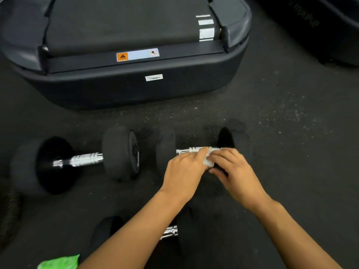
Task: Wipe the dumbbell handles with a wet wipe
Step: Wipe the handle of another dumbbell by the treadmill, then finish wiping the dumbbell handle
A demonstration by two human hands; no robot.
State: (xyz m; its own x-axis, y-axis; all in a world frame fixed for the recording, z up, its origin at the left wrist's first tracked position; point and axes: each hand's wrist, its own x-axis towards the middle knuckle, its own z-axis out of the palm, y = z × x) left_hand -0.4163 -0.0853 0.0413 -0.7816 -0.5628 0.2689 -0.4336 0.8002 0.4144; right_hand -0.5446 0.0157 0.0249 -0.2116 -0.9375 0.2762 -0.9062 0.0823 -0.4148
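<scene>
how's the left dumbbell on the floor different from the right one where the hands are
The left dumbbell lies untouched, its chrome handle fully exposed; the right dumbbell has both hands over its handle, the left hand and right hand holding a white wipe against it. The left dumbbell's weights show fully; the right one's far weight is partly hidden. Both lie on the floor, with black weights and chrome handles.

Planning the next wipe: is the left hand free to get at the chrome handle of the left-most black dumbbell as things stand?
Probably yes. The chrome handle of the left dumbbell lies bare on the dark floor, nothing over it. But the left hand is busy pinching the white wet wipe with the right hand.
</scene>
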